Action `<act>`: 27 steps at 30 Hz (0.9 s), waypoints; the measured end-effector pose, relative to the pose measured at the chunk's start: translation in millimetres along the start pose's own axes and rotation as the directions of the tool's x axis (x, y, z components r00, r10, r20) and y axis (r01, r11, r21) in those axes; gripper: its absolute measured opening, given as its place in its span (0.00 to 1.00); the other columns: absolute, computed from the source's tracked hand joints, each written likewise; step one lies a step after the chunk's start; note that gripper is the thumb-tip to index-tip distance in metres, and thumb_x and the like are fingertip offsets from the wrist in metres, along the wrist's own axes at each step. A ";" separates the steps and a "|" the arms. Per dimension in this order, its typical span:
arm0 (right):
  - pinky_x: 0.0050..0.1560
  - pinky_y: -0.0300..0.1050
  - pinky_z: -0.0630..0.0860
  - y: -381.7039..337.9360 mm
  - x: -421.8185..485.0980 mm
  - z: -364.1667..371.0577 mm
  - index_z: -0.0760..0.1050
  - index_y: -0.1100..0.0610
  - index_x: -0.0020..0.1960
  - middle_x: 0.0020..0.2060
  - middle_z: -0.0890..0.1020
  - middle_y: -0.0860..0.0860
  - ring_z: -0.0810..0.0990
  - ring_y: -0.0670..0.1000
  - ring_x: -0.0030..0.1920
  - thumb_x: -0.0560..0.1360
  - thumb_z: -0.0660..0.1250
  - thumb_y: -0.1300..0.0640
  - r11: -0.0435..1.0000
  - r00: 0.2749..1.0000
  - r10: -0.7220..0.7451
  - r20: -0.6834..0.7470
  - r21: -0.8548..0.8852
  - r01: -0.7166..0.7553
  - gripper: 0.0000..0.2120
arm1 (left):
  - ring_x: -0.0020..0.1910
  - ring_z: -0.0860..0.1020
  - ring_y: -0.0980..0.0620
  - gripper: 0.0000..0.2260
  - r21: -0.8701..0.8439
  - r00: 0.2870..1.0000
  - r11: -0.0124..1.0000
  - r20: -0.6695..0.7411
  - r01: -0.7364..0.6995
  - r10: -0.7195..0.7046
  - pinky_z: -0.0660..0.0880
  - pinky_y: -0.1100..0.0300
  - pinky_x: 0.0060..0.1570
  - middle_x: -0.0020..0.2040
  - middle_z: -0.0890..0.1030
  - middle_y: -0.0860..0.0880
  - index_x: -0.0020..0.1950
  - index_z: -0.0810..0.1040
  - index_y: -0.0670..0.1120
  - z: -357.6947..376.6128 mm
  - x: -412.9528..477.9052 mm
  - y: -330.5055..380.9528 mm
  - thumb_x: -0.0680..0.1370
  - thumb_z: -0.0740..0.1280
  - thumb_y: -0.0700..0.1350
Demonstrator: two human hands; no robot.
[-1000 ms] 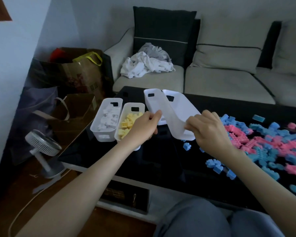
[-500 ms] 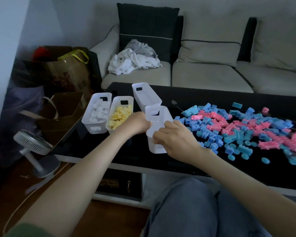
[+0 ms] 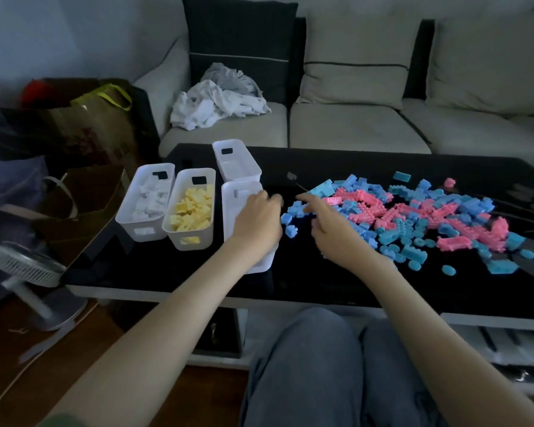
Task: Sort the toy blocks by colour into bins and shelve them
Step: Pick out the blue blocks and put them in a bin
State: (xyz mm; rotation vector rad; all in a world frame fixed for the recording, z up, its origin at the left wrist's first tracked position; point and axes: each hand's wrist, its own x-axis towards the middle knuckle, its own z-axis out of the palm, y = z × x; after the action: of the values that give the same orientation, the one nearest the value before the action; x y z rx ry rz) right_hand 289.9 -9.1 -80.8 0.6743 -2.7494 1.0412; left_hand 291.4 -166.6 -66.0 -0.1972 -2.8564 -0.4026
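Note:
Four white bins stand at the left of the black table (image 3: 167,272). One bin (image 3: 145,201) holds white blocks, the one beside it (image 3: 191,211) holds yellow blocks. Behind them an empty bin (image 3: 235,158) stands alone. A second empty bin (image 3: 231,211) stands nearest the block pile, and my left hand (image 3: 256,220) lies over its right rim with blurred fingers pointing right. My right hand (image 3: 330,229) hovers at the left edge of the pile of blue and pink blocks (image 3: 413,217), index finger stretched toward loose blue blocks (image 3: 290,217). Neither hand visibly holds a block.
A grey sofa (image 3: 352,127) with crumpled cloth (image 3: 216,103) runs behind the table. Paper bags (image 3: 84,131) and a small fan (image 3: 25,266) stand on the floor at the left. My knees (image 3: 336,365) are under the table's near edge.
The tilted bin was set down upright beside the yellow bin. My right hand let go of it and moved right to the blocks; my left hand shifted onto its right rim.

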 end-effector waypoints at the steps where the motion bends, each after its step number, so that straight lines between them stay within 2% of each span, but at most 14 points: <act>1: 0.45 0.47 0.72 11.4 -4.4 -10.3 0.57 0.51 0.72 0.63 0.73 0.58 0.77 0.54 0.50 0.76 0.54 0.71 0.994 0.994 0.113 0.013 -0.003 -0.112 0.28 | 0.61 0.69 0.43 0.15 -0.043 0.999 0.998 0.026 -0.043 0.044 0.71 0.53 0.53 0.58 0.72 0.43 0.63 0.72 0.43 7.4 0.0 8.1 0.77 0.60 0.35; 3: 0.39 0.51 0.75 36.5 -17.8 -31.5 0.51 0.47 0.71 0.64 0.70 0.60 0.78 0.57 0.41 0.75 0.56 0.70 0.957 0.955 0.286 0.077 -0.074 -0.281 0.31 | 0.64 0.66 0.44 0.18 -0.121 0.983 0.986 0.131 -0.113 0.128 0.70 0.52 0.60 0.62 0.70 0.43 0.66 0.71 0.44 22.5 1.0 27.4 0.76 0.60 0.36; 4: 0.40 0.50 0.76 45.8 -24.4 -38.6 0.50 0.46 0.71 0.66 0.66 0.59 0.78 0.56 0.42 0.76 0.59 0.66 0.934 0.929 0.347 0.127 -0.136 -0.330 0.31 | 0.67 0.64 0.44 0.20 -0.140 0.963 0.981 0.215 -0.135 0.164 0.69 0.52 0.62 0.64 0.68 0.44 0.68 0.69 0.45 29.3 1.1 35.7 0.76 0.61 0.39; 5: 0.44 0.48 0.76 53.9 -31.7 -44.3 0.48 0.45 0.71 0.69 0.62 0.57 0.78 0.56 0.47 0.76 0.63 0.60 0.909 0.898 0.398 0.188 -0.214 -0.359 0.32 | 0.68 0.62 0.44 0.21 -0.143 0.933 0.977 0.305 -0.155 0.192 0.68 0.51 0.64 0.66 0.66 0.43 0.70 0.66 0.45 36.8 1.3 45.6 0.77 0.62 0.43; 7: 0.52 0.49 0.74 61.7 -38.4 -46.7 0.46 0.46 0.72 0.71 0.56 0.54 0.75 0.57 0.57 0.73 0.69 0.50 0.868 0.834 0.452 0.317 -0.371 -0.330 0.39 | 0.70 0.60 0.44 0.28 -0.117 0.870 0.978 0.447 -0.175 0.210 0.68 0.50 0.64 0.69 0.62 0.43 0.73 0.60 0.45 49.1 2.0 58.6 0.76 0.65 0.52; 8: 0.53 0.49 0.74 62.9 -38.1 -46.1 0.47 0.47 0.72 0.70 0.55 0.54 0.75 0.58 0.58 0.72 0.71 0.49 0.855 0.815 0.458 0.356 -0.428 -0.293 0.40 | 0.70 0.60 0.43 0.33 -0.102 0.845 0.976 0.489 -0.191 0.217 0.68 0.50 0.64 0.70 0.61 0.42 0.74 0.57 0.45 55.4 3.4 64.0 0.75 0.66 0.56; 10: 0.52 0.51 0.75 63.0 -32.6 -46.3 0.52 0.49 0.70 0.66 0.58 0.54 0.75 0.57 0.54 0.71 0.71 0.50 0.857 0.824 0.419 0.382 -0.465 -0.220 0.36 | 0.71 0.59 0.42 0.38 -0.058 0.815 0.968 0.529 -0.246 0.238 0.68 0.48 0.64 0.71 0.59 0.41 0.76 0.51 0.45 67.8 5.9 73.7 0.75 0.66 0.60; 13: 0.50 0.52 0.75 70.5 -21.4 -49.1 0.59 0.52 0.64 0.57 0.61 0.50 0.74 0.54 0.48 0.72 0.70 0.53 0.886 0.842 0.380 0.384 -0.413 -0.211 0.27 | 0.71 0.60 0.40 0.38 -0.026 0.800 0.957 0.542 -0.290 0.257 0.68 0.46 0.64 0.73 0.57 0.40 0.77 0.47 0.46 81.1 13.0 85.0 0.77 0.62 0.61; 15: 0.48 0.50 0.74 78.0 -17.7 -49.2 0.64 0.54 0.58 0.52 0.61 0.49 0.73 0.52 0.45 0.73 0.68 0.55 0.900 0.845 0.363 0.391 -0.382 -0.210 0.17 | 0.69 0.64 0.40 0.33 -0.066 0.793 0.954 0.541 -0.291 0.280 0.69 0.47 0.62 0.73 0.58 0.40 0.77 0.49 0.46 85.1 18.5 86.5 0.79 0.60 0.58; 17: 0.45 0.46 0.71 84.7 -18.0 -47.6 0.66 0.52 0.48 0.48 0.62 0.48 0.70 0.49 0.40 0.74 0.66 0.56 0.916 0.868 0.324 0.376 -0.353 -0.189 0.09 | 0.64 0.69 0.40 0.28 -0.128 0.784 0.937 0.519 -0.324 0.342 0.71 0.49 0.58 0.69 0.63 0.41 0.75 0.54 0.45 86.3 21.5 82.1 0.80 0.59 0.54; 19: 0.44 0.44 0.69 91.3 -20.5 -46.0 0.64 0.51 0.45 0.47 0.63 0.49 0.70 0.49 0.40 0.74 0.65 0.56 0.926 0.888 0.281 0.364 -0.345 -0.152 0.08 | 0.59 0.72 0.41 0.22 -0.175 0.790 0.918 0.468 -0.357 0.396 0.70 0.52 0.53 0.65 0.67 0.42 0.72 0.60 0.45 85.9 21.5 75.4 0.81 0.60 0.52; 23: 0.49 0.46 0.70 101.2 -22.8 -47.1 0.67 0.53 0.49 0.48 0.65 0.48 0.72 0.51 0.47 0.73 0.65 0.54 0.932 0.892 0.269 0.362 -0.332 -0.146 0.08 | 0.54 0.74 0.42 0.18 -0.201 0.814 0.914 0.417 -0.352 0.405 0.71 0.53 0.49 0.59 0.70 0.44 0.67 0.65 0.46 82.2 16.7 70.1 0.80 0.62 0.51; 25: 0.46 0.43 0.69 104.0 -20.2 -51.4 0.67 0.52 0.49 0.48 0.69 0.48 0.71 0.50 0.47 0.73 0.66 0.55 0.932 0.904 0.273 0.329 -0.323 -0.164 0.09 | 0.51 0.75 0.44 0.15 -0.220 0.838 0.917 0.376 -0.334 0.396 0.70 0.55 0.46 0.55 0.71 0.46 0.62 0.67 0.46 73.2 15.5 69.0 0.79 0.63 0.52; 27: 0.42 0.38 0.67 102.8 -16.8 -56.4 0.69 0.53 0.51 0.49 0.72 0.48 0.71 0.46 0.45 0.73 0.66 0.57 0.942 0.930 0.255 0.263 -0.286 -0.178 0.09 | 0.48 0.75 0.48 0.12 -0.245 0.883 0.913 0.265 -0.327 0.387 0.70 0.56 0.44 0.51 0.72 0.48 0.55 0.67 0.48 52.9 16.7 64.8 0.78 0.64 0.52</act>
State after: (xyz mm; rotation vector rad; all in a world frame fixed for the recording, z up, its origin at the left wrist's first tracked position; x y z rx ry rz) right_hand 256.5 102.1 -104.3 0.5310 -3.2061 0.6353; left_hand 274.3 -88.0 -94.4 -0.8877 -2.9782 -0.6176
